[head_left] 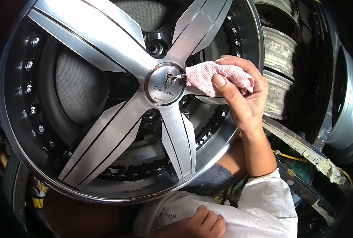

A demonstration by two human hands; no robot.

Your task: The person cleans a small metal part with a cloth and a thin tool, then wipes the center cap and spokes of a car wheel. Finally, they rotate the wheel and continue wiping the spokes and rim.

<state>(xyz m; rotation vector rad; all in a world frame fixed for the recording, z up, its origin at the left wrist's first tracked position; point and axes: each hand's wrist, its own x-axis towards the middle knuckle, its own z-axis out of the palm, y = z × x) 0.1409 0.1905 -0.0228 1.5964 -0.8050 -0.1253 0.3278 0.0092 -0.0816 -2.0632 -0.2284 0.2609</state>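
A large silver and black wheel [101,148] fills the left and middle of the view. At its hub is a round cap [154,85] with a shield emblem [169,81] and script lettering. My right hand [240,89] is closed on a pink cloth [208,77] between thumb and fingers. A thin metal tip [179,76] sticks out of the cloth's left end and reaches the emblem. Low in the view, my left hand [208,223] rests against the white shirt, away from the wheel, its fingers curled in with nothing visible in them.
Several worn, paint-marked wheel rims [279,49] are stacked behind at the right. A paint-spattered metal bar [303,148] slants below them, near a yellow cable [289,156]. Another silver rim [345,107] stands at the far right edge.
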